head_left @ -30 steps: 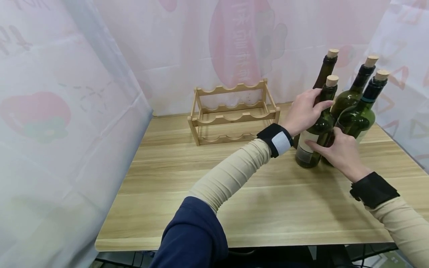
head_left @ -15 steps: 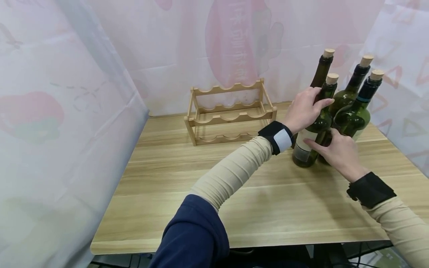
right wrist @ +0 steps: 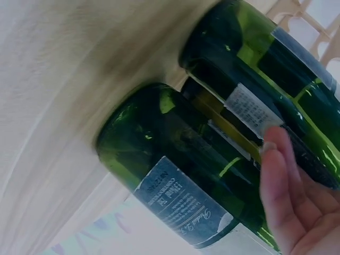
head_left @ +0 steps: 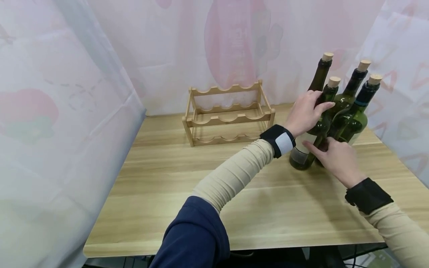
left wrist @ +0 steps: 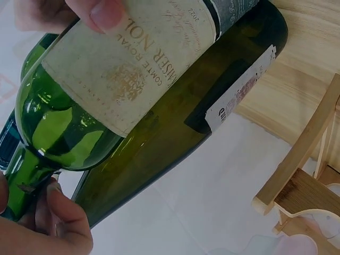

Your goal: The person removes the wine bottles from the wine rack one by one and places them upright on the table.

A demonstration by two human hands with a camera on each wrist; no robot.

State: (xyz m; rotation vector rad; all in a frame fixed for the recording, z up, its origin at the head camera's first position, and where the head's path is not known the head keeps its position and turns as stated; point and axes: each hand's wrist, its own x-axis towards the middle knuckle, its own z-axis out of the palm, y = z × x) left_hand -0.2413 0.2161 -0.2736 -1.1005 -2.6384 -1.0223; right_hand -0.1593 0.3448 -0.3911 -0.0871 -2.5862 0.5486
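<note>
In the head view, a green wine bottle [head_left: 299, 157] with a cork and pale label stands at the front of a group, its neck leaning right. My left hand [head_left: 304, 112] grips it at the neck, thumb and fingers around the glass. Lower down, my right hand [head_left: 340, 159] holds the body, thumb on the label and fingers along the far side. The left wrist view shows the label [left wrist: 127, 69] with my right thumb pressing it. In the right wrist view, my right fingers [right wrist: 276, 180] touch the bottle's small back label [right wrist: 254, 110].
Behind and right of the held bottle stand three more corked bottles: one at back left [head_left: 318, 79], one at back right [head_left: 353, 83] and one at right [head_left: 356, 117]. A wooden wine rack [head_left: 222, 120] is on the wooden table [head_left: 161, 208], near the curtain [head_left: 167, 48].
The bottle's base has slid slightly left while its neck leans a little more right, both hands staying on it. My right hand is slightly lower in view. The head view has shifted slightly.
</note>
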